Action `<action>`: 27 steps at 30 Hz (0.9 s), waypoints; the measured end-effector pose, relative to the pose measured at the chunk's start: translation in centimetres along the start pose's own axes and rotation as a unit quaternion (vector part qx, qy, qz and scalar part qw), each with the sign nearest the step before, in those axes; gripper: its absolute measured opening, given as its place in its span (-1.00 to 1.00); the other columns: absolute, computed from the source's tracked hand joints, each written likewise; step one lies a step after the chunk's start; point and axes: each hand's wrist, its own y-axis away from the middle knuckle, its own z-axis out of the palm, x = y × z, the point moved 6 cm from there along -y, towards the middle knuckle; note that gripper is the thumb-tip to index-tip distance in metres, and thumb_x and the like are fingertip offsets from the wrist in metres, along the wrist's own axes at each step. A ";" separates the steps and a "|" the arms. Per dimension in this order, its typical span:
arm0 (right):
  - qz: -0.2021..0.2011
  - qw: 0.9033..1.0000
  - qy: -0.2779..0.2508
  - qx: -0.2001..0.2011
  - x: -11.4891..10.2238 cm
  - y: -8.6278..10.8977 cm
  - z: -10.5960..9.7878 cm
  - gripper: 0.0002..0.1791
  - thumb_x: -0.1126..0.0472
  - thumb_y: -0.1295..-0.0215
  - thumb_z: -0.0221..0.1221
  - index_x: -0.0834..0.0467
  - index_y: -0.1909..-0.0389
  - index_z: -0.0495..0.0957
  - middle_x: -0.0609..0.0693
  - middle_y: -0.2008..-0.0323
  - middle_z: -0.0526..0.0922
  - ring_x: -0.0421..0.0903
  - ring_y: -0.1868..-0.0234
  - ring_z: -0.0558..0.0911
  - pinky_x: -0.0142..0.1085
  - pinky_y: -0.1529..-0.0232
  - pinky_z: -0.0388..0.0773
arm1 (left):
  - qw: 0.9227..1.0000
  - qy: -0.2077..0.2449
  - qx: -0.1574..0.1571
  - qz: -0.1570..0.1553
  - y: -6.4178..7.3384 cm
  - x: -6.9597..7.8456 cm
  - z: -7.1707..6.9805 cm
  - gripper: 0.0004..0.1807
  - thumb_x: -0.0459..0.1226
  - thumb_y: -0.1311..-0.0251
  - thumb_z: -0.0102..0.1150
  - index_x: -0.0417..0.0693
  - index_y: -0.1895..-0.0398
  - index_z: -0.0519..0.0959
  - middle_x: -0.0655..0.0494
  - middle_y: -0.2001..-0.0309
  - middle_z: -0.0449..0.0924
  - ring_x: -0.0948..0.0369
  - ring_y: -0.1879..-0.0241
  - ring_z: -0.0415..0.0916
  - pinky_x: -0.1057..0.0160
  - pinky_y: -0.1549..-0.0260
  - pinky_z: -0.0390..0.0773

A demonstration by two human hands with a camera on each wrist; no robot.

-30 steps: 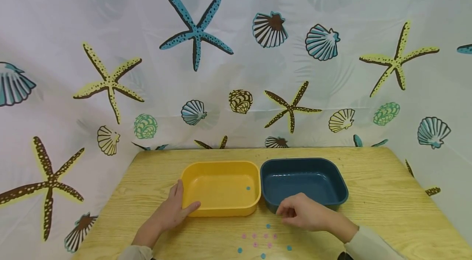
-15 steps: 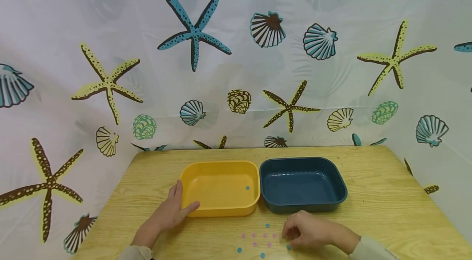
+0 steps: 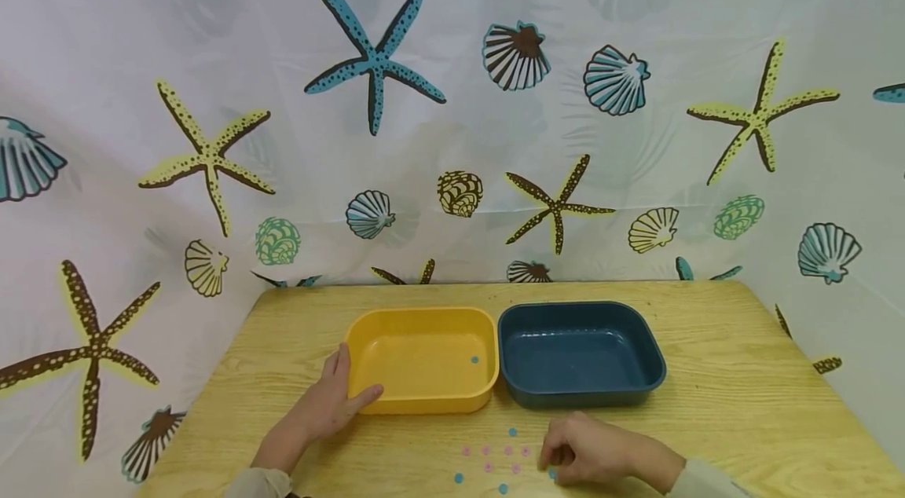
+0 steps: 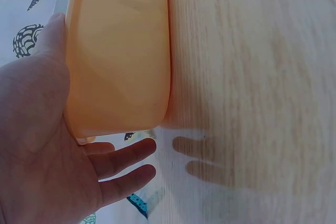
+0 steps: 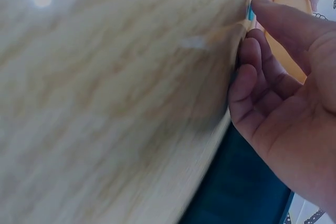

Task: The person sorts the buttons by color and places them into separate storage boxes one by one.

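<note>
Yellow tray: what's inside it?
One small blue piece lies in the yellow tray, toward the right. The tray's near inner side is hidden; the left hand covers some rim.

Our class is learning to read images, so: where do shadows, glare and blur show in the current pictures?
Left wrist: dark finger shapes, shadows or reflections, on the tabletop beside the left hand; right wrist: bright glare at upper left, tabletop grain blurred, shade beside the right hand; head: small highlights inside the blue tray.

The table [image 3: 742, 404] (woodgrain) bears a yellow tray [image 3: 423, 364], blue tray [image 3: 582, 363] and discs [image 3: 508, 451].
</note>
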 end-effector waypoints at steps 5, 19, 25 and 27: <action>-0.018 1.000 0.012 0.004 -0.2 -0.1 0.1 -0.83 0.35 -0.08 0.29 0.09 0.28 0.69 -0.26 0.40 0.52 -0.41 0.40 0.44 -0.52 0.37 0.45 | 1.000 -0.005 0.000 0.000 0.0 0.0 -0.1 0.20 0.32 -0.21 -0.14 -0.49 -0.40 -0.38 -0.50 -0.37 -0.25 -0.35 -0.22 0.16 -0.21 -0.14 0.21; -0.015 1.000 0.009 0.005 0.2 -0.2 0.4 -0.88 0.32 -0.11 0.30 0.06 0.34 0.69 -0.30 0.40 0.51 -0.44 0.40 0.45 -0.51 0.38 0.47 | 1.000 0.005 -0.005 -0.008 0.0 -0.1 -0.1 0.20 0.32 -0.20 -0.12 -0.47 -0.40 -0.39 -0.48 -0.38 -0.25 -0.34 -0.22 0.17 -0.21 -0.13 0.23; -0.006 1.000 0.011 0.005 0.4 -0.3 0.4 -0.89 0.32 -0.10 0.31 0.05 0.37 0.66 -0.31 0.39 0.51 -0.44 0.40 0.45 -0.52 0.38 0.46 | 1.000 0.002 -0.006 -0.006 0.0 -0.1 -0.1 0.20 0.32 -0.21 -0.12 -0.47 -0.40 -0.39 -0.48 -0.38 -0.26 -0.34 -0.22 0.17 -0.20 -0.14 0.23; -0.001 1.000 0.007 0.005 0.5 -0.3 0.4 -0.90 0.31 -0.10 0.31 0.04 0.38 0.65 -0.31 0.40 0.50 -0.44 0.41 0.45 -0.51 0.39 0.46 | 1.000 0.001 -0.006 -0.008 0.0 0.0 -0.1 0.20 0.32 -0.21 -0.13 -0.47 -0.40 -0.39 -0.48 -0.38 -0.26 -0.34 -0.21 0.18 -0.20 -0.13 0.24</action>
